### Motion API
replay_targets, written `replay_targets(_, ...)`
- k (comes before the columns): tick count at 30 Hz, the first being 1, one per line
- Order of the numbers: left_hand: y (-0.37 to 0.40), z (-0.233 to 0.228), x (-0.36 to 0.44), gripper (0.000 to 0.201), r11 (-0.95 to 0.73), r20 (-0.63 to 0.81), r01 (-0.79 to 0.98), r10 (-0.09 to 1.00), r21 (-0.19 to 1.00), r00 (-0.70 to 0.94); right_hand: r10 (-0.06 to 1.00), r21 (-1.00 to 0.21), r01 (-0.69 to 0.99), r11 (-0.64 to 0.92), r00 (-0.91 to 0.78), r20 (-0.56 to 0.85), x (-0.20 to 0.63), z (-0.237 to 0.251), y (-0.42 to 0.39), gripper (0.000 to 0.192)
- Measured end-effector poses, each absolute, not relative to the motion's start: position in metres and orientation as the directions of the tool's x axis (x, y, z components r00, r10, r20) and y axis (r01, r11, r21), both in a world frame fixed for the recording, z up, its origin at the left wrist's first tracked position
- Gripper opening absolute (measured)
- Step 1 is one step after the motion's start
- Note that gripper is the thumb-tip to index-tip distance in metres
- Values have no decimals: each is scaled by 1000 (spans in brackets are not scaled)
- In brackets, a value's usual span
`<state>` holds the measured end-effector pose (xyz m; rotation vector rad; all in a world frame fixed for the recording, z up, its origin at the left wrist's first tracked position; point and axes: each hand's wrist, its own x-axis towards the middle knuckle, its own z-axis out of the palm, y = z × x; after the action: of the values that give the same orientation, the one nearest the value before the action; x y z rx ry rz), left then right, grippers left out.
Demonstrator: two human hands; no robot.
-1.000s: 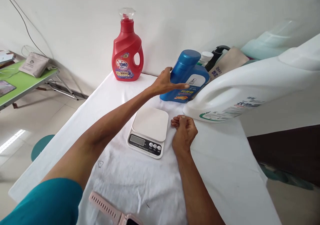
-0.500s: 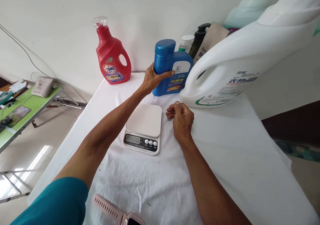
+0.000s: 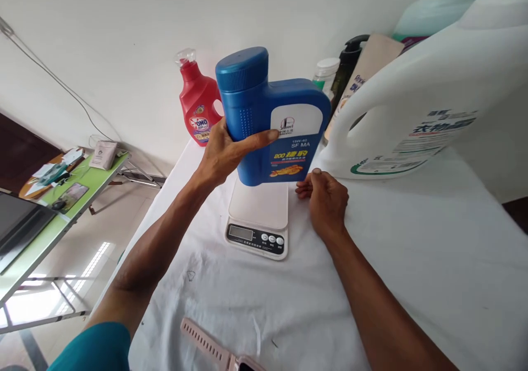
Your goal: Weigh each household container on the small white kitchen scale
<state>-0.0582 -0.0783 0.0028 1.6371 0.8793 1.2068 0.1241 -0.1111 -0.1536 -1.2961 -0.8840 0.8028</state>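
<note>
The blue motor-oil bottle, which stood on the worktop against the wall half a second ago, is now lifted above the kitchen scale, held upright in the left hand, whose grip wraps its neck side. The right hand has stayed put, loosely curled on the cloth beside the scale, holding nothing. The bottle's cap is on; its contents cannot be seen. The red detergent bottle and big white jug stand behind, closed.
</note>
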Motion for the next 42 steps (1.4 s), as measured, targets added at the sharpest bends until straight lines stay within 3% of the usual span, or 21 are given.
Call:
replay_targets(7, -122, -10, -81, 45, -279, 250, 76, 931, 957, 264, 881, -997, 13, 82, 466, 78, 124, -158, -108, 56)
replay_targets(16, -120, -34, -90, 42, -264, 246, 34, 933, 964, 264, 880, -995, 29, 98, 465, 100, 124, -157, -108, 58)
replay_targets(25, -128, -33, -90, 37, -255, 227, 113, 950, 960, 215, 880, -992, 33, 124, 458, 125, 125, -160, -107, 57)
replay_targets(29, -132, -35, -94, 41, -263, 232, 166, 954, 950, 188, 878, -992, 27, 124, 462, 123, 125, -158, -107, 58)
replay_targets(32, -126, -43, -101, 57, -333, 303, 129, 930, 934, 206, 880, -994, 6, 110, 463, 100, 124, -156, -107, 57)
replay_targets(36, -107, -73, -117, 82, -390, 390, 36, 921, 920, 13, 885, -993, -43, 109, 459, 77, 123, -154, -107, 59)
replay_targets(40, -93, -116, -133, 73, -272, 320, 193, 902, 943, -291, 888, -991, -71, 117, 454, 72, 122, -154, -107, 63)
replay_targets(42, -91, -131, -140, 71, -208, 282, 241, 900, 948, -333, 890, -991, -71, 114, 450, 70, 121, -154, -107, 63)
